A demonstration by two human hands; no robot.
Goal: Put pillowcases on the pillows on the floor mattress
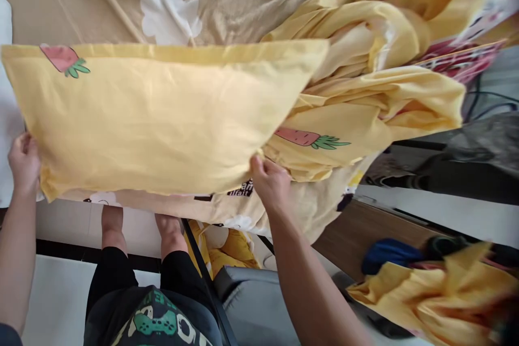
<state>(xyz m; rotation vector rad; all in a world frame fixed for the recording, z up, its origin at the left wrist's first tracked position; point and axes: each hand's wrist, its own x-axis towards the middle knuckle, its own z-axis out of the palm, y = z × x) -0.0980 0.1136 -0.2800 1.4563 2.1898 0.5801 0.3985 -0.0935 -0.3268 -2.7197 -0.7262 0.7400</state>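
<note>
A yellow pillow (162, 119) with a carrot print lies across the middle of the view, over a tan bedsheet (227, 0) with white flowers. My left hand (23, 162) grips the pillow's left end, fingers curled round the edge. My right hand (270, 181) pinches the pillow's lower right corner. Just right of that corner lies a crumpled yellow duvet cover (385, 92) with carrot and cartoon prints.
My legs in black shorts (133, 281) stand at the bed's edge. More yellow fabric (438, 297) is heaped at the lower right beside a blue item (385, 254). A grey chair seat (251, 292) and a wooden surface (365, 227) lie below the bed.
</note>
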